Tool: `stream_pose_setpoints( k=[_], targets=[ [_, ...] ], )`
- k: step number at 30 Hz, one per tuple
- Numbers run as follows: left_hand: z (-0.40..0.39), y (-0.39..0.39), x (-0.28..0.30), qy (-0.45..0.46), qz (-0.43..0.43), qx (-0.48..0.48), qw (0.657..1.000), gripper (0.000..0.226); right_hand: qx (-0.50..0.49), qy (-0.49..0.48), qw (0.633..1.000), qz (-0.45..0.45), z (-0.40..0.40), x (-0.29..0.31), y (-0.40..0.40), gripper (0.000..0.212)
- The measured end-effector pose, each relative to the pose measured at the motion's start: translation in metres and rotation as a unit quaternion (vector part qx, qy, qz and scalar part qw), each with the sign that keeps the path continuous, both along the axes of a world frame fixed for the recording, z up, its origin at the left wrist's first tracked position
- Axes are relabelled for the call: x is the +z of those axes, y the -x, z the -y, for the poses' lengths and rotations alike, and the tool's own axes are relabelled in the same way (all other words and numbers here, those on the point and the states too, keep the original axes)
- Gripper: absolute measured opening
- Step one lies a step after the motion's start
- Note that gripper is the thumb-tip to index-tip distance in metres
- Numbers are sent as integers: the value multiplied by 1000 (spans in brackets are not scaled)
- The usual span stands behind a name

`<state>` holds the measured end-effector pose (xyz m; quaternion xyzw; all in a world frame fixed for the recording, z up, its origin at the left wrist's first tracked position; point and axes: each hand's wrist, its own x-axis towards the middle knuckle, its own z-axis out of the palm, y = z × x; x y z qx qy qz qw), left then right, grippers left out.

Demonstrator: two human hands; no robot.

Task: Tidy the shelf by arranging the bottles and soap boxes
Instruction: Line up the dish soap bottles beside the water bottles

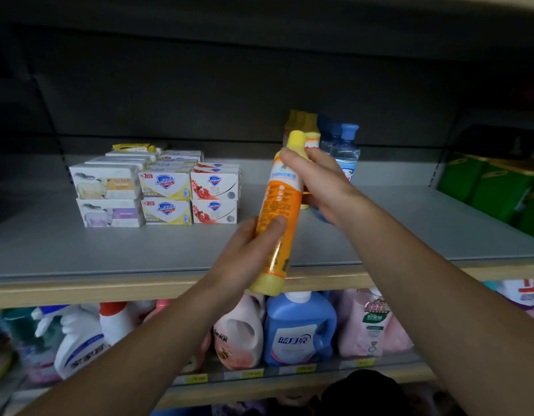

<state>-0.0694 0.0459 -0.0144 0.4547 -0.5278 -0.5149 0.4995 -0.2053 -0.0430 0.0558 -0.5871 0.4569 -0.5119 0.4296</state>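
Note:
My left hand [253,247] grips the lower half of an orange and yellow bottle [282,202], held tilted above the front of the grey shelf [110,250]. My right hand [322,181] holds the bottle's upper part just below its yellow cap. Behind it, more yellow bottles [301,124] and clear bottles with blue caps [346,145] stand at the back of the shelf. To the left, soap boxes [160,187] are stacked two high in three columns running back.
Green packs [496,187] sit at the shelf's right end. The lower shelf holds detergent jugs, among them a blue one [298,328], a pink one [238,334] and white spray bottles [80,334]. The wooden shelf lip [80,292] runs across the front.

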Motion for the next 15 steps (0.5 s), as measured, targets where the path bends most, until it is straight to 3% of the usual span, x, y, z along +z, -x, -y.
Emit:
stream_pose_setpoints(
  k=[2,4,7,9,11,13,15],
  targets=[
    [3,3,-8,87,98,85,988,31,-33,40,997,-59,-2,1,-2,46],
    [4,6,-12,100,93,91,987,32,-30,47,995,-83,-2,1,-3,44],
    [-2,12,-9,-23,-70,11,997,39,21,-37,998,-36,3,-1,0,45],
    [-7,11,-3,-148,-221,-91,960,57,75,-128,986,71,7,-6,6,46],
    [-11,8,4,-212,-333,-185,900,62,109,-167,972,120,10,-16,11,40],
    [-12,6,9,-236,-402,-223,856,61,119,-176,968,131,12,-26,15,36],
    [-13,8,10,-245,-429,-226,839,61,101,-179,971,119,13,-32,14,37]
  ],
)
